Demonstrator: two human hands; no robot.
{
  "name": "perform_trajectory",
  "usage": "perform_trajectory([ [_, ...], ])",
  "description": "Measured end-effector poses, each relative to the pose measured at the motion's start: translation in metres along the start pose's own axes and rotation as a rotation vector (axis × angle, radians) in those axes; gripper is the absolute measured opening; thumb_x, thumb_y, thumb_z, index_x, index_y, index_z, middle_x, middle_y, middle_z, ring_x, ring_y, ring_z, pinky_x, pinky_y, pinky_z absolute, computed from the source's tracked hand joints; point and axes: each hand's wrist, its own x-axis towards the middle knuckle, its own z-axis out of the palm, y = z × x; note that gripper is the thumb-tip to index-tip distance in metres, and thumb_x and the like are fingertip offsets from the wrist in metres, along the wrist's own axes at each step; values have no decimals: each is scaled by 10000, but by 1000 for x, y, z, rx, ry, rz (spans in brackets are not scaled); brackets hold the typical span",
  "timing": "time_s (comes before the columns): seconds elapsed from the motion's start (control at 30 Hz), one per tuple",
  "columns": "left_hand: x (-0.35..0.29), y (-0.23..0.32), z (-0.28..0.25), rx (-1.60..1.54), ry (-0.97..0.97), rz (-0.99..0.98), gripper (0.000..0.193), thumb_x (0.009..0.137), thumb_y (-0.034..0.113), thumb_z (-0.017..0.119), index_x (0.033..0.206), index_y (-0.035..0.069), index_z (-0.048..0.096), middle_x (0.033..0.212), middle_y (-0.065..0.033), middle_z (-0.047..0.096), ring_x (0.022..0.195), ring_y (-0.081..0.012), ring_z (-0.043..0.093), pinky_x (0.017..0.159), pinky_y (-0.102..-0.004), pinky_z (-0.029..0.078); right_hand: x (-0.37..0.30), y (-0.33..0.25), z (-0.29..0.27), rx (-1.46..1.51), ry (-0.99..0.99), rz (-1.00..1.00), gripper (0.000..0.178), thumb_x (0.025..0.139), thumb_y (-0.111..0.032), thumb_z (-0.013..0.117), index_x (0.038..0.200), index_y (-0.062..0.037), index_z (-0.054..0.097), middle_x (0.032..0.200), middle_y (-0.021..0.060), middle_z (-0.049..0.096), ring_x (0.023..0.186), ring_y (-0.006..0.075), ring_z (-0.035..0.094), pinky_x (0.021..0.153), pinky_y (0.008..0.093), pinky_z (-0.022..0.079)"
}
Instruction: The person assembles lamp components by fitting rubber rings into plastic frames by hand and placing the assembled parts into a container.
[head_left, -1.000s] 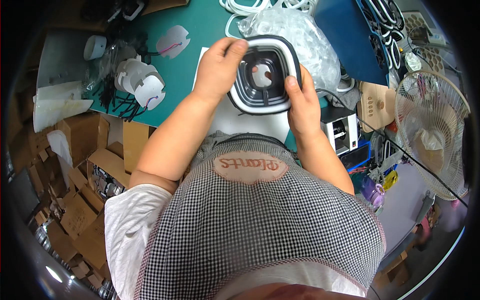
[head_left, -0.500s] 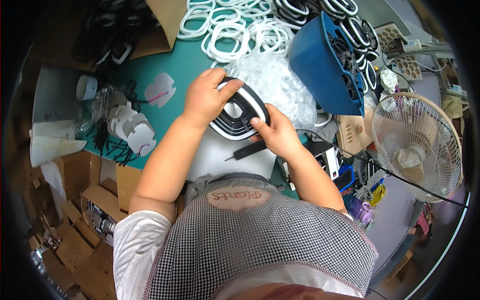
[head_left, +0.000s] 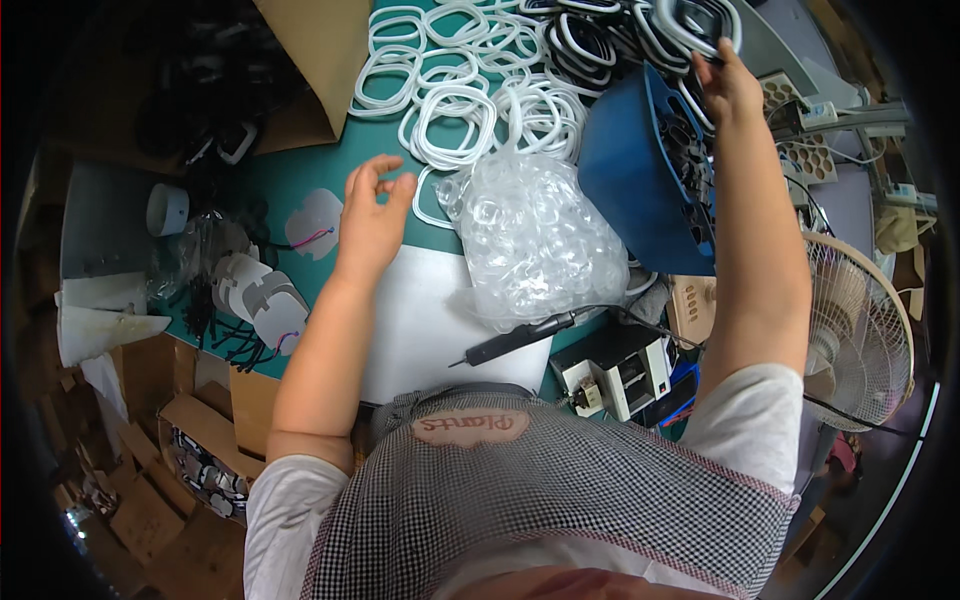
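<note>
Out at the far right, my right hand (head_left: 733, 92) grips the near edge of a rounded black-and-white frame (head_left: 712, 40), above a pile of similar frames. My fingers partly cover that edge. My left hand (head_left: 376, 215) is raised over the green table, its fingers apart and loosely curved, holding nothing. Between the hands lies a clear plastic bag (head_left: 540, 235) of translucent pieces. A black electric screwdriver (head_left: 515, 340) rests across the white sheet (head_left: 415, 325) in front of me, its cord running right.
White rings (head_left: 450, 125) in loose stacks cover the back of the table. A tilted blue bin (head_left: 625, 165) of black parts stands at right, near a fan (head_left: 860, 330). White curved plates (head_left: 275, 315) with wires lie at left, below an open cardboard box (head_left: 315, 70).
The black-and-white frame held in both hands has gone from in front of me. My right hand has swung out to the far right pile; my left hand has opened and come slightly nearer.
</note>
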Motion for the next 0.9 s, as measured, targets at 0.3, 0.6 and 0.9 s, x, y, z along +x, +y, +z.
perform_trajectory([
  [0.3,4,-73,-43,105,136,-56,343,871,290,646,1091,30,604,1226,-148,515,907,-195,582,875,-339,465,-18,10,33,-238,-311,119,713,876,-217,679,1366,105,275,1326,283,400,1105,351,591,874,333,558],
  [0.6,152,-199,-138,708,319,-135,539,853,352,626,1252,4,524,1282,-255,497,1154,-372,526,988,-409,430,-240,11,65,-526,-858,64,625,891,-336,621,1354,35,424,1325,210,506,915,205,665,715,264,527],
  [0.9,206,-261,-176,1136,167,-378,758,757,280,748,1410,126,396,1425,-187,389,1289,-390,402,1090,-410,344,-282,39,2,-421,-845,361,427,912,-166,620,1259,49,494,1151,179,632,900,221,683,746,290,559],
])
